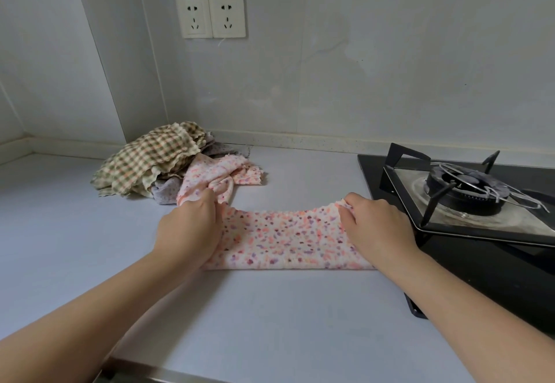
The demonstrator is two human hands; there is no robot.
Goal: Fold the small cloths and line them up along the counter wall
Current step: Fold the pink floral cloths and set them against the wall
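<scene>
Snagging seems likely: fingers of the left hand and right hand clamp far corners of the speckled cloth, the left against the pile.

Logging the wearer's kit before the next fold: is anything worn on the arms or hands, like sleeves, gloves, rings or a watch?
Nothing visible. The left hand and right hand are ungloved, no rings showing; the left forearm and right forearm are bare to the frame edge: no sleeves, watch or bracelet.
</scene>
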